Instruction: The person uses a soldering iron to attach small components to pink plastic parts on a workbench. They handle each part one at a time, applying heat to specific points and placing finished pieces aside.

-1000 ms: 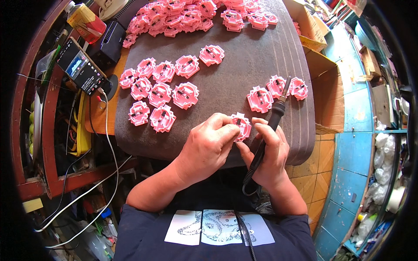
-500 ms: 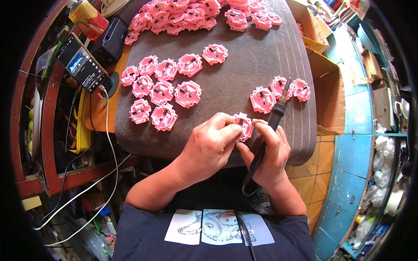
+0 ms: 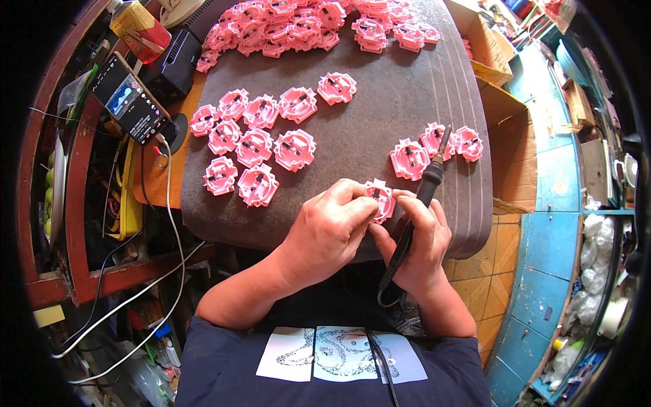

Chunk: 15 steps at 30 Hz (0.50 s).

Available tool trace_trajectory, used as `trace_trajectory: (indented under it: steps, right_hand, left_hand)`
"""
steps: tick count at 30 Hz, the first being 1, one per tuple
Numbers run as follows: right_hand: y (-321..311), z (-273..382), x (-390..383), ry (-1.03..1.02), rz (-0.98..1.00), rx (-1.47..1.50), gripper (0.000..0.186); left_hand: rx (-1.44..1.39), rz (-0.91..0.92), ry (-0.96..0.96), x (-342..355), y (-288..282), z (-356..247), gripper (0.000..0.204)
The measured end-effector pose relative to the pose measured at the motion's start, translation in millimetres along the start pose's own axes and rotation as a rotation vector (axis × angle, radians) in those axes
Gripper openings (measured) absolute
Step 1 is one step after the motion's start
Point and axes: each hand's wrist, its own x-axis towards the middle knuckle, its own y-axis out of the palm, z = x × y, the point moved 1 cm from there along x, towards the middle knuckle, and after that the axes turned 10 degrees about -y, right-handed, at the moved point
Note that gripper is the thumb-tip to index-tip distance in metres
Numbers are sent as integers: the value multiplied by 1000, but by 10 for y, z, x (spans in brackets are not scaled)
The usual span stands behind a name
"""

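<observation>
Pink part (image 3: pixel 383 197) between two hands, near the front edge of the dark tabletop (image 3: pixel 380 115).
The person's left hand (image 3: pixel 324 222) pinches its left side; the right hand (image 3: pixel 422 245) grips a soldering iron (image 3: pixel 430 182), fingertips at the part's right edge, contact unclear.

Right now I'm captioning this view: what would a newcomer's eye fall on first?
Probably the heap of pink plastic housings at the far end of the grey-brown tabletop. Next, the soldering iron in the right hand, right of centre, and, just left of it, the single pink housing at the left hand.
</observation>
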Motion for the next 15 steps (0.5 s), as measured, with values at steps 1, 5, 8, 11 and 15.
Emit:
trace_trajectory:
  steps: [1, 5, 8, 11, 15]
  right_hand:
    - [0, -1, -1, 1, 1, -2, 60]
    - [-4, 10, 10, 1, 8, -16, 59]
    - [5, 10, -1, 3, 0, -5, 58]
    - [11, 13, 11, 2, -3, -1, 58]
    - [13, 3, 4, -6, -3, -3, 58]
  left_hand:
    - [0, -1, 1, 0, 1, 0, 20]
    - [-2, 5, -11, -8, 2, -9, 20]
    - [-12, 7, -11, -14, 9, 3, 19]
    - [-43, 21, 16, -18, -33, 16, 20]
    - [1, -130, -42, -45, -269, 6, 24]
